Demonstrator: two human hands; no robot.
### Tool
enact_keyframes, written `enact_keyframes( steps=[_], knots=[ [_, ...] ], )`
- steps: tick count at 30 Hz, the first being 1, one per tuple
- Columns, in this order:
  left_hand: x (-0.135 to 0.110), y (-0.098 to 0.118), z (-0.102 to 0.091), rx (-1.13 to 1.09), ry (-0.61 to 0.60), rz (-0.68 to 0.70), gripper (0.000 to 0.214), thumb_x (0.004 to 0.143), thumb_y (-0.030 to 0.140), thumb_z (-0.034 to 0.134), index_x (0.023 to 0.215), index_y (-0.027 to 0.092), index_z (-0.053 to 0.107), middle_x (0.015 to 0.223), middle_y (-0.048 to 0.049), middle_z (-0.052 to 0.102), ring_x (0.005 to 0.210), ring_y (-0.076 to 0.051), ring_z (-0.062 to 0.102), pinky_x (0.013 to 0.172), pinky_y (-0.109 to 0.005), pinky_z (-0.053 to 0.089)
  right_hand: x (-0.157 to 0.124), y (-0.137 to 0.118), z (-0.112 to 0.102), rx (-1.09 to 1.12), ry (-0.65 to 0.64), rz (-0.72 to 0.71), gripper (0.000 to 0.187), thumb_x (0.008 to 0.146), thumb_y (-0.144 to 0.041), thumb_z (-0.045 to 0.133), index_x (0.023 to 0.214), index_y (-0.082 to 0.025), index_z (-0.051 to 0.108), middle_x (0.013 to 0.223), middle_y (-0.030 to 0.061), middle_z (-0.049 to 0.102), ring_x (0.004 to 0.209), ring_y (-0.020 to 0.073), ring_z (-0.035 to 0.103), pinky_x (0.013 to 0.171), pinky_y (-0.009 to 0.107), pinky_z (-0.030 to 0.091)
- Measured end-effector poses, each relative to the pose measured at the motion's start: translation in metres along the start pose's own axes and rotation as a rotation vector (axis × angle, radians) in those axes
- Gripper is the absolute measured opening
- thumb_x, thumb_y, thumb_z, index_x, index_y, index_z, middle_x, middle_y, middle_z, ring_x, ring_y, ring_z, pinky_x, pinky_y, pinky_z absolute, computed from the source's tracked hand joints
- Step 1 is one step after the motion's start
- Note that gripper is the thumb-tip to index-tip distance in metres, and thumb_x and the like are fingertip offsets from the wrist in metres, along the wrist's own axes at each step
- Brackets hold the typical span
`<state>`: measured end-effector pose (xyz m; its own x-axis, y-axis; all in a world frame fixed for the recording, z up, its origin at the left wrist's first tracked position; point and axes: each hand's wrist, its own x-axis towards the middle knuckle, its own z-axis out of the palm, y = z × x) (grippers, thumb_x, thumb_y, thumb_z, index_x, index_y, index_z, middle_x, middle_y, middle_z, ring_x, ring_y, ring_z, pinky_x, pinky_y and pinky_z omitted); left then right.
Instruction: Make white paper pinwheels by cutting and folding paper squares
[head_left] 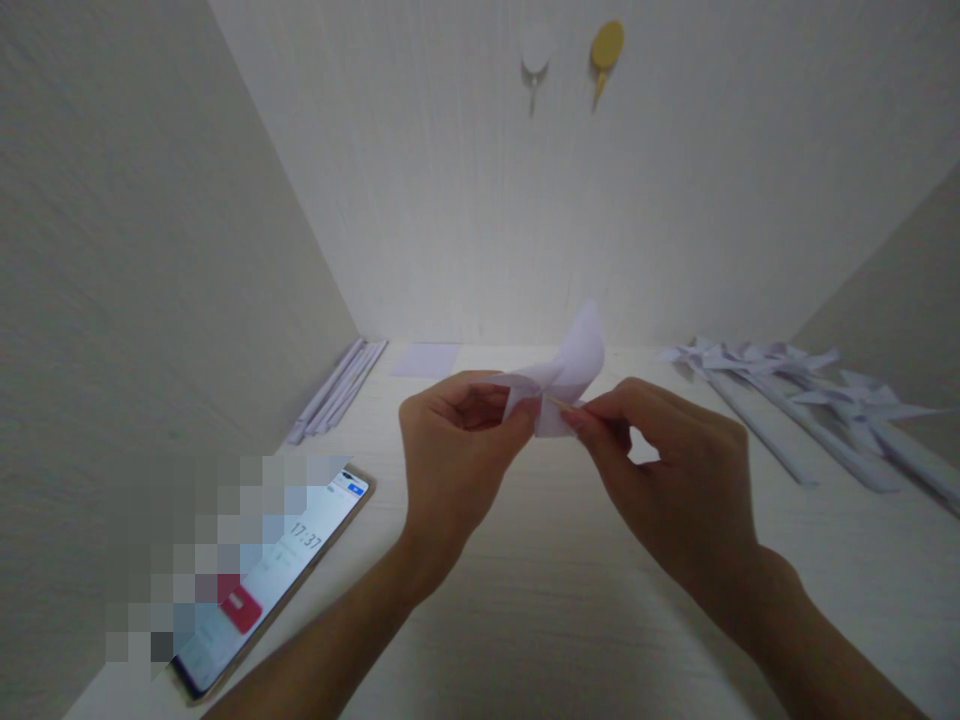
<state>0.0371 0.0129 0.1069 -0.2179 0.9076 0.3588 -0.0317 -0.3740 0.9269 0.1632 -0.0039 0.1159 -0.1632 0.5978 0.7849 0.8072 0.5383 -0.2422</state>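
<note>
Pale lilac-white paper (581, 350), with blades curled like a paper pinwheel, is held up over the middle of the table. My left hand (457, 465) pinches it near its centre between thumb and fingers. From the right, my right hand (679, 480) grips a thin wooden stick (555, 402), much like a toothpick, between thumb and forefinger. The stick's far end meets the paper's centre, close to my left thumb. Whether it passes through the paper I cannot tell.
Several rolled paper sticks (341, 395) lie at the back left, beside a flat paper square (426, 359). Several paper pinwheels on sticks (780, 385) lie at the right. A lit phone (300, 570) rests at the left, partly blurred out. Walls (465, 200) enclose the table (525, 620).
</note>
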Motion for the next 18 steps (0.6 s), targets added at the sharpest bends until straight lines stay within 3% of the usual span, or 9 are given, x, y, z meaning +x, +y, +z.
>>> enact_keyframes(
  steps=[18],
  knots=[
    [0.004, -0.0028, -0.0034, -0.04, -0.094, -0.047, 0.008, 0.055, 0.013, 0.063, 0.062, 0.016, 0.064, 0.061, 0.0, 0.065, 0.054, -0.012, 0.06, 0.049, -0.019, 0.048, 0.0012, 0.0028, -0.0008, -0.012, -0.041, -0.018, 0.015, 0.072, -0.016, 0.054, 0.057, -0.017, 0.051, 0.052, -0.0027, 0.049, 0.046, 0.0078, 0.04, 0.044, 0.021, 0.029]
  ],
)
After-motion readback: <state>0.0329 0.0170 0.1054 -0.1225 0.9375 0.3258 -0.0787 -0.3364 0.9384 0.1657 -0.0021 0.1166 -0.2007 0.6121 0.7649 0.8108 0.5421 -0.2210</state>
